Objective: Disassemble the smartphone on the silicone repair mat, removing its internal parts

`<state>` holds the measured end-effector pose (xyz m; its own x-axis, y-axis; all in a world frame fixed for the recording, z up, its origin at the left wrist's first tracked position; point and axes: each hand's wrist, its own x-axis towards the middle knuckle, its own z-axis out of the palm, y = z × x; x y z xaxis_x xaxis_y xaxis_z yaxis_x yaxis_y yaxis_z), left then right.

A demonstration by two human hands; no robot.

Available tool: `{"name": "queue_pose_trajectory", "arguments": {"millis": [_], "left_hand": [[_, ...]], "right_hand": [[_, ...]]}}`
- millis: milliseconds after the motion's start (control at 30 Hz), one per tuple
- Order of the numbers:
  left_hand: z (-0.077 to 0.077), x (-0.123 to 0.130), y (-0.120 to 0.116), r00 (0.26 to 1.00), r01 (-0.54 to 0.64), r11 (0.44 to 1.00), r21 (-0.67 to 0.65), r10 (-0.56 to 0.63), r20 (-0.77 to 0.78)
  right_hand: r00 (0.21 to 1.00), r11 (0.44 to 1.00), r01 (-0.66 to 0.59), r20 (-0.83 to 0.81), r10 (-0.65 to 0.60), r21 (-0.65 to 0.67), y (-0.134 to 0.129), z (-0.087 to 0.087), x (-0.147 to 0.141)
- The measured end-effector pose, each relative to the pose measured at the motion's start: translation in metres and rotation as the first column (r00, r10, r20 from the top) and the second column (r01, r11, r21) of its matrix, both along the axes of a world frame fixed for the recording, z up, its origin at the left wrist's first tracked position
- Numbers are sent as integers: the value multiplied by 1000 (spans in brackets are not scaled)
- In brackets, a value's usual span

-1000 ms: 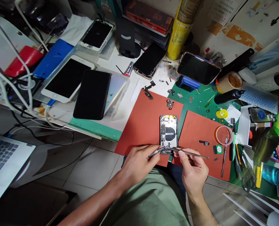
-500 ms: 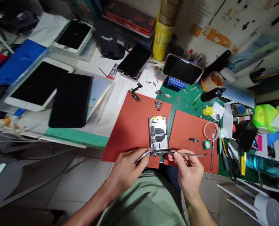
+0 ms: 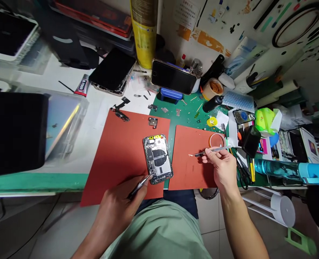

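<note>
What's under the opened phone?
The phone overlaps the left red mat, its right side reaching over green mat. The surface directly beneath is covered; can't tell what's there.

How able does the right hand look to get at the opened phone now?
Probably yes: nothing tall stands between the right hand and the opened phone, though that hand holds tweezers and the left hand points a tool at the phone.

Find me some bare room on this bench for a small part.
The left red mat looks bare left of the opened phone, beyond the left hand. White tabletop shows between the clear case and that mat. Crowded: the green mat with its scattered parts, and right of the right hand, around scissors and blue bottle.
</note>
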<state>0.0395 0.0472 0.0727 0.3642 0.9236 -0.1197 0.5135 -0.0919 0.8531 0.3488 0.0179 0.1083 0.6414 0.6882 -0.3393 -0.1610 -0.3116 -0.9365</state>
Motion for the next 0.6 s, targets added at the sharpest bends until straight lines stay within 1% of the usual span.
{"name": "queue_pose_trajectory", "arguments": {"millis": [200, 333, 467, 533, 600], "left_hand": [[9, 6, 5, 999, -8, 999, -34, 10, 37], [11, 5, 5, 999, -3, 999, -46, 5, 43], [10, 3, 5, 999, -5, 997, -82, 7, 31], [9, 1, 6, 1000, 1, 996, -86, 2, 29], [8, -1, 7, 1000, -1, 998, -57, 2, 27]], "right_hand": [[1000, 1000, -5, 3, 5, -26, -1, -3, 5], [1000, 1000, 16, 25, -16, 2, -4, -1, 5], [992, 993, 84, 86, -91, 77, -19, 12, 1], [975, 980, 136, 154, -158, 144, -35, 23, 2], [949, 960, 179, 219, -226, 216, -56, 34, 5]]}}
